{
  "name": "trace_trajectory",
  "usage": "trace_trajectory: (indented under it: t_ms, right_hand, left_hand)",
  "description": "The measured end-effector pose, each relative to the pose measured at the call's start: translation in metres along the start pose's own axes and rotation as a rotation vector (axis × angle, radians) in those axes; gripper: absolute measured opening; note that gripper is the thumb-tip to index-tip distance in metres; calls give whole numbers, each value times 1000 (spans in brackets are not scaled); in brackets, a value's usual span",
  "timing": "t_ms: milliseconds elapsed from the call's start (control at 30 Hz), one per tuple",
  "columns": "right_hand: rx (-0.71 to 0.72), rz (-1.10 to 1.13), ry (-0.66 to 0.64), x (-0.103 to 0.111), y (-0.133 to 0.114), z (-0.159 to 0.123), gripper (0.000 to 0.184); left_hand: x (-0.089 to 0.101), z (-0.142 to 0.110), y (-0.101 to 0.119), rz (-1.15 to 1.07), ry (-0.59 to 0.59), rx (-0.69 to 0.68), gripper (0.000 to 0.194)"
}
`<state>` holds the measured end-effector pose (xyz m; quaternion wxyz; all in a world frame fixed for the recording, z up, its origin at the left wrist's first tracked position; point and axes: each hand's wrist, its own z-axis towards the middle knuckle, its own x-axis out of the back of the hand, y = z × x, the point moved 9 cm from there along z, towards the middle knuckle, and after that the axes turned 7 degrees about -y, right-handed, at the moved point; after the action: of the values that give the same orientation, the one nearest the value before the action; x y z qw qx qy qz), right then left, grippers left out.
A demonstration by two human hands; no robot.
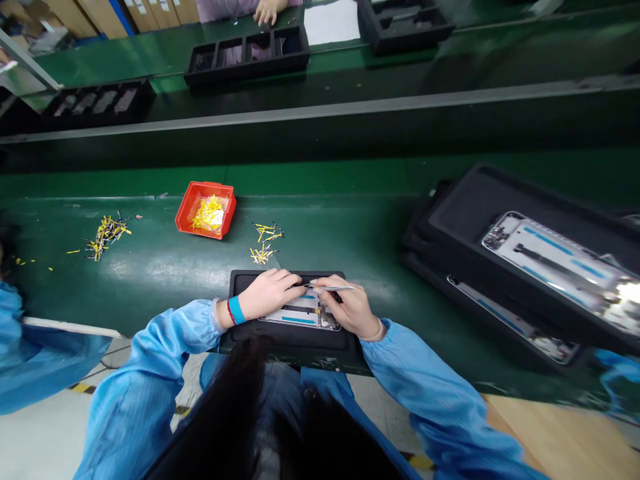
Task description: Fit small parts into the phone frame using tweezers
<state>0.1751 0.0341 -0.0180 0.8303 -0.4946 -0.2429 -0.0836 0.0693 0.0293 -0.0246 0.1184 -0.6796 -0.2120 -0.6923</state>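
A silver device frame (299,315) with blue strips and a dark flat cable lies in a black foam tray (293,341) at the table's near edge. My left hand (267,293) rests over its upper left part, fingers bent and thumb near the forefinger. What those fingertips hold, if anything, is too small to make out. Over the right end, my right hand (350,308) is closed on thin metal tweezers (336,288). The tweezer tips point left, close to my left fingertips. My hands cover parts of the frame's upper edge and right end.
Beyond the tray stand a red bin (183,215) of yellow pieces and small piles of yellow-and-black strips (263,252). Another pile (106,235) lies left. Stacked black trays (465,200) with device frames fill the right. A co-worker's hand (269,11) shows across a raised ledge.
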Motion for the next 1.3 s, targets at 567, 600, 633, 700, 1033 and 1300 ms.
trace_trajectory:
  t_ms: [567, 600, 633, 700, 1033, 1300]
  right_hand:
    - [-130, 131, 435, 35, 17, -16, 21]
    - [-151, 191, 475, 38, 19, -16, 23]
    - [-173, 248, 496, 39, 22, -16, 24]
    - [-209, 315, 488, 38, 25, -14, 26]
    - [-259, 331, 453, 36, 30, -13, 31]
    - [-217, 254, 487, 41, 27, -9, 30]
  left_hand:
    - [-2, 3, -13, -166, 9, 133, 23]
    - [-2, 4, -13, -164, 11, 144, 21]
    - [-2, 5, -12, -159, 11, 152, 18]
    - [-2, 7, -9, -143, 11, 165, 16]
    - [3, 1, 1, -83, 44, 252, 20]
    - [-4, 5, -5, -89, 39, 268, 13]
